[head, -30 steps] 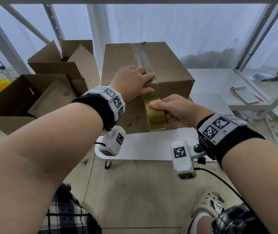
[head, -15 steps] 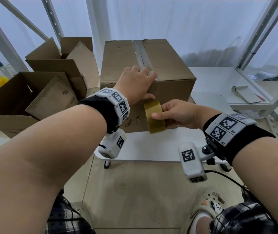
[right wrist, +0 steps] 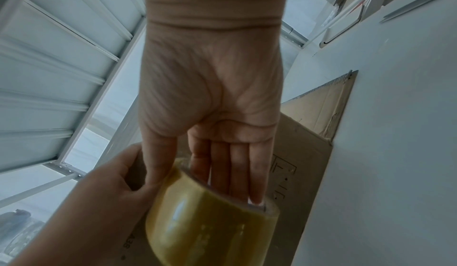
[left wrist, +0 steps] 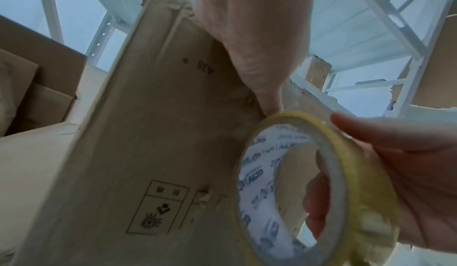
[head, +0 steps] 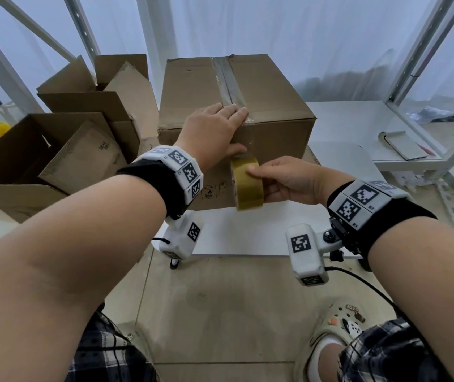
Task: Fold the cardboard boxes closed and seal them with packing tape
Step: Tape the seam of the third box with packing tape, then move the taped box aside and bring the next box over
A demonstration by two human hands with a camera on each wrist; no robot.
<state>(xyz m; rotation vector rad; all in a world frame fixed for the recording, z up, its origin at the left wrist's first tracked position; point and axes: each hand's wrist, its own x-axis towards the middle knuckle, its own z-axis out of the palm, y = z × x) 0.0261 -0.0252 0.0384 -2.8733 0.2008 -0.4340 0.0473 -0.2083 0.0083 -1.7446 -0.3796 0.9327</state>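
White curtains and pale metal shelving frames are filling the background, and I am watching a low white counter carrying a closed cardboard box. A strip of clear tape is running along the box's top seam and over the near edge.

My operator's left hand is lying flat across that near top edge, fingers straight and together, while the thumb is pressing the tape end against the front face just above the roll. The right hand is gripping the roll of packing tape, thumb over the outer band and the other fingers curled through the core, as the left wrist view is showing.

Compared with a second ago, the roll is sitting a little lower on the front face and is tilting away from the cardboard, and the left thumb is now pinning the strip above it. I am reading this as the end of the seam run: the tape is laid, and the next move probably calls for tearing or cutting it free below the thumb. No cutter is showing, so a ragged tear or the strip lifting seems the risk.

To the left, open cardboard boxes are waiting with flaps up, still unsealed.
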